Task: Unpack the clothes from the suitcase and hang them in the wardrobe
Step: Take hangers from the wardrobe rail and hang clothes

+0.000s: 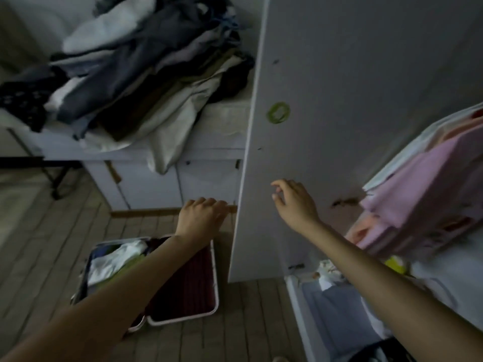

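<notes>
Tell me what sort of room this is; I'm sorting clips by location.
Probably a bedroom or dressing area: a wardrobe door stands open, clothes lie piled on a white unit, and an open suitcase sits on the tiled floor.

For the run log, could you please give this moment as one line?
left hand: empty, near door edge | right hand: open, by wardrobe door | suitcase: open on floor, clothes inside

Two bare forearms, hands [201, 218] seemingly ringless, no sleeves showing
</notes>
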